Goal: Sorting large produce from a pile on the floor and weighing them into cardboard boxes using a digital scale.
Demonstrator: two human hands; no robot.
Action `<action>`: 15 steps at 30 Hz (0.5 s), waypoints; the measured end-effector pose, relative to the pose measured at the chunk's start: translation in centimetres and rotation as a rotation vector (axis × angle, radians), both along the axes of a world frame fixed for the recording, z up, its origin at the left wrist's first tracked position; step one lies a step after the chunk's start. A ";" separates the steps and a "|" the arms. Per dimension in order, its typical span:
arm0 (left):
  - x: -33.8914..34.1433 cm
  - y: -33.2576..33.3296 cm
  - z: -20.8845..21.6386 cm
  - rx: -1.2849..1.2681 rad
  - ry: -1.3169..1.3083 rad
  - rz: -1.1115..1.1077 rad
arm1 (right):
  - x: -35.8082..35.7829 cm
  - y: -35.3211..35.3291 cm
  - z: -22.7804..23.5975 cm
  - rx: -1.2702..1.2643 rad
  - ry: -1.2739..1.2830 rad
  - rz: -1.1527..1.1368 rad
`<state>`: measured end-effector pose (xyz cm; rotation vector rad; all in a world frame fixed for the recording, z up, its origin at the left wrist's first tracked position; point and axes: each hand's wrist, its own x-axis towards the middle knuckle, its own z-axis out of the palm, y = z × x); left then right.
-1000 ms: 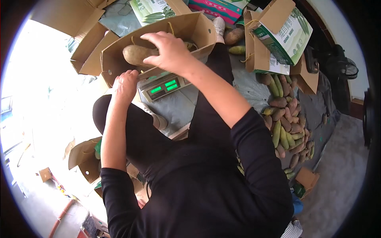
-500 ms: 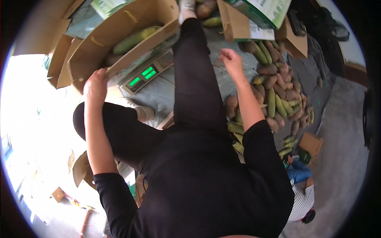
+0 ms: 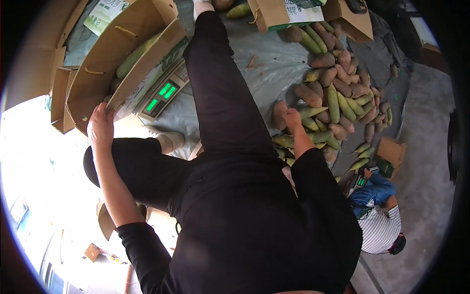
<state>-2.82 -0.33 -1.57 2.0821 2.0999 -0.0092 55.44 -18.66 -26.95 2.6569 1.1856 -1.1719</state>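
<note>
My left hand grips the near corner of an open cardboard box, its fingers closed over the wall. A long green radish lies in that box. Beneath the box's right side shows a weighing scale with a lit green display. Over at the pile, my right hand has curled fingers right beside a reddish-brown root vegetable. Whether they grip it is hidden. Around that hand lie more reddish-brown roots and green radishes.
Plastic sheeting covers the floor between my legs and the pile. Another cardboard box stands at the far end of the pile. At lower right a person in a striped top works near a small box and a second scale.
My right hand has come down and back toward me, from above the sheeting to the pile's near left edge. My left hand stays on the box corner. The whole view has shifted.
</note>
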 end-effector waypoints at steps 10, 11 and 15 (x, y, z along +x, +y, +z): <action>0.2 -0.2 0.3 0.047 0.032 -0.012 | -0.7 1.6 -2.9 0.066 -0.078 -0.066; 0.5 -0.1 0.3 0.054 0.020 -0.011 | -0.3 1.4 -3.3 0.017 -0.020 -0.094; 0.4 -0.1 0.3 0.072 0.031 0.012 | -1.9 1.2 -3.0 -0.012 -0.055 0.058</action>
